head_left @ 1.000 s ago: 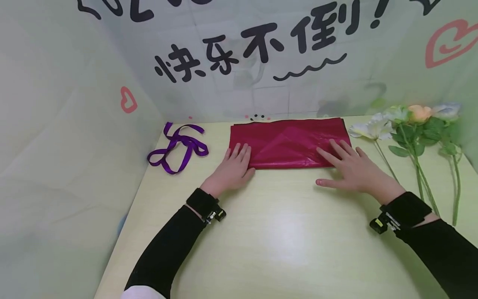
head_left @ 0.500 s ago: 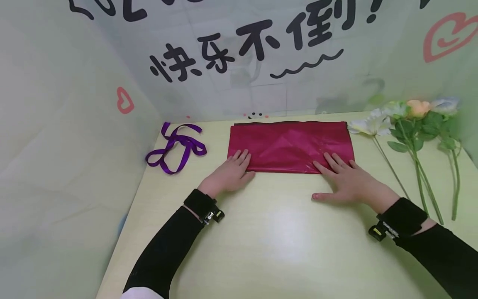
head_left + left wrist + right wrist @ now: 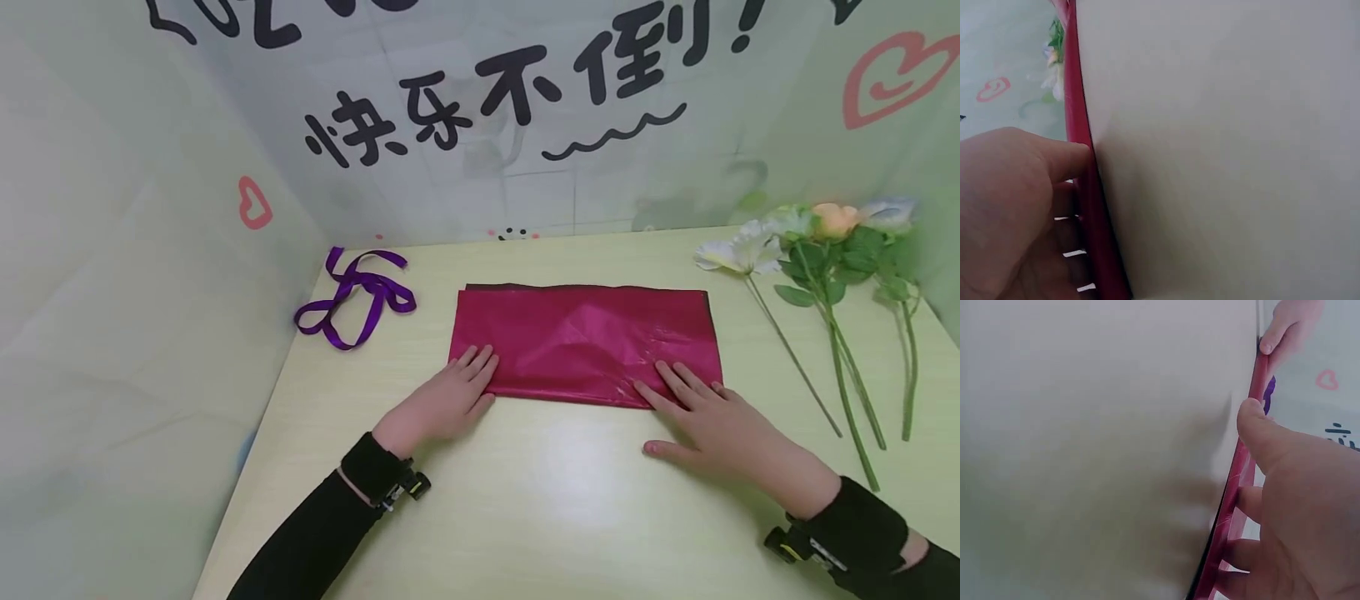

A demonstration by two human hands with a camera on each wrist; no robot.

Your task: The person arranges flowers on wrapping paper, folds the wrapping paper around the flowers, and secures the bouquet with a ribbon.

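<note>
A folded sheet of glossy magenta wrapping paper (image 3: pixel 577 342) with a dark back layer lies flat on the table. My left hand (image 3: pixel 442 396) rests on its near left corner, fingers straight and the thumb at the near edge. On the near right part lies my right hand (image 3: pixel 720 425), fingers spread, its thumb out over the table. In the left wrist view the left thumb touches the edge of the wrapping paper (image 3: pixel 1088 206). From the right wrist the fingers of the right hand (image 3: pixel 1297 506) reach over the same folded edge.
A looped purple ribbon (image 3: pixel 378 292) lies at the back left of the pale table (image 3: pixel 555 500). On the right are artificial flowers: a white one (image 3: pixel 746 250), a peach one (image 3: pixel 836 221) and others with green stems. A printed backdrop (image 3: pixel 525 192) closes off the far side.
Both hands have slid the wrapping paper toward the near side of the table, away from the backdrop. The fingers stay flat on it. The ribbon lies where it was.
</note>
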